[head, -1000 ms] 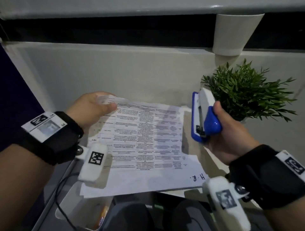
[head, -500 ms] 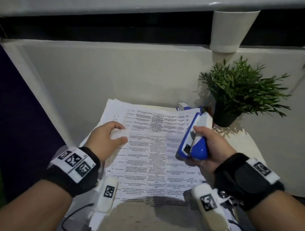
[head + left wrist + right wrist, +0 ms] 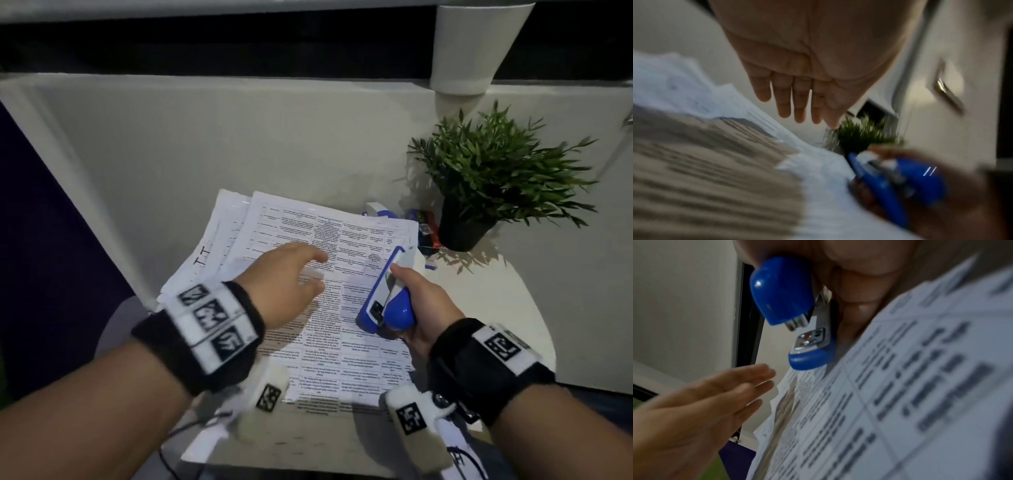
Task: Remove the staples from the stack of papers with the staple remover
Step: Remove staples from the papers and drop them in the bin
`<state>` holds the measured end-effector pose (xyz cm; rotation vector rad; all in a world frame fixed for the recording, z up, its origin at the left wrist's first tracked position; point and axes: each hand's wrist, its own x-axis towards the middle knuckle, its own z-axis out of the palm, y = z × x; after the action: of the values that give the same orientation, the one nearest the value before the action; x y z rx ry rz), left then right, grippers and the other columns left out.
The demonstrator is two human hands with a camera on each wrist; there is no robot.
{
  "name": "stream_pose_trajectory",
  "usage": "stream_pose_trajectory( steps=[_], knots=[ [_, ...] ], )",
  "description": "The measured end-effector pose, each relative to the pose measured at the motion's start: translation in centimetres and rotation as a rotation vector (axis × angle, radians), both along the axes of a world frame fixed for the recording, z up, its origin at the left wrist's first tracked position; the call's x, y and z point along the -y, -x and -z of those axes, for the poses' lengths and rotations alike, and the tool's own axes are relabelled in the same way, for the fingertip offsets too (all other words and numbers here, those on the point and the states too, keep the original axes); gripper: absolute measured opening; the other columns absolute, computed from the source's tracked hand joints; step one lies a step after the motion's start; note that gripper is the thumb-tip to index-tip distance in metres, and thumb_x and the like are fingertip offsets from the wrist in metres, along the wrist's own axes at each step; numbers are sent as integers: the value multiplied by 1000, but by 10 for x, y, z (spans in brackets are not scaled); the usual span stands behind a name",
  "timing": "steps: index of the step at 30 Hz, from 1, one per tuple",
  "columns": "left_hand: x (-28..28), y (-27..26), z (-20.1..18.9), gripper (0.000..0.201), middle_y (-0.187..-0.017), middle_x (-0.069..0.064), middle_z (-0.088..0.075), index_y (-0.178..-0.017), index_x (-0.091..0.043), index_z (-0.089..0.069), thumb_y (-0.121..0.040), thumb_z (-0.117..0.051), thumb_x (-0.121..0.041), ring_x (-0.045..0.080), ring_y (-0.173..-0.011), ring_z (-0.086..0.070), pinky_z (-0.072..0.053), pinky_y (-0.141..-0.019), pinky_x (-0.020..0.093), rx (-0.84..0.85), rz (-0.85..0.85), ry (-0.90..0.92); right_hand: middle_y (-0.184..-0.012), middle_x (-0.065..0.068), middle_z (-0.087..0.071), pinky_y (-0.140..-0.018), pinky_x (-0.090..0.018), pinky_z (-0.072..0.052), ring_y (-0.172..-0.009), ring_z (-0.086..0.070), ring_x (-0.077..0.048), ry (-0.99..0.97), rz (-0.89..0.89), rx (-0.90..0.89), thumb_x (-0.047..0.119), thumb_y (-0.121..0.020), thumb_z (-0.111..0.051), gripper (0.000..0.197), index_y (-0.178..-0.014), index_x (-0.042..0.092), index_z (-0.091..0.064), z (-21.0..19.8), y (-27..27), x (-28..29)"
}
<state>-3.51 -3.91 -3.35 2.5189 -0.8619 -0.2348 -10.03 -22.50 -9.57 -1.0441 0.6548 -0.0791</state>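
We grip stapler (image 3: pixel 387 294) in right hand (image 3: pixel 424 308), over papers (image 3: pixel 342 342) at table's (image 3: pixel 496 308) near edge. Left hand (image 3: pixel 284 284) flat, fingers straight. Step: finding staple. Next needs papers pinned, remover tip under staple.

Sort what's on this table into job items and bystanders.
Job: stack of papers; blue-and-white stapler gripped in the right hand; left hand open above the sheets.
Bystanders: potted plant; small red-and-black packet; white lampshade.
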Motion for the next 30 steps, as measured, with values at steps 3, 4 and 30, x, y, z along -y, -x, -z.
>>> stream_pose_trajectory(
  steps=[3,4,30],
  knots=[
    [16,-12,9,45,-145,-2,-39,-140,-22,-38,-97,-46,-29,16,-129,-39,-31,-106,30,58,23,-274,-104,-20,-72,-74,-44,-53,-83,-67,-36,48,-61,8,31,-98,-54,39,-125,3,-57,-8,1,2],
    [19,-14,10,44,-142,0,-43,-139,-21,-40,-97,-45,-30,19,-126,-42,-35,-104,32,45,27,-335,-106,-20,-72,-69,-42,-52,-82,-67,-35,69,-71,22,33,-97,-54,40,-124,4,-58,-12,1,3],
    [32,47,-9,25,-98,-13,-61,-93,-29,-63,-96,-40,-40,11,-96,-52,-32,-94,34,266,-36,-100,-95,-8,-67,-91,-44,-47,-92,-62,-26,916,58,191,71,-81,-24,73,-94,11,-64,-51,-5,-5]
  ],
)
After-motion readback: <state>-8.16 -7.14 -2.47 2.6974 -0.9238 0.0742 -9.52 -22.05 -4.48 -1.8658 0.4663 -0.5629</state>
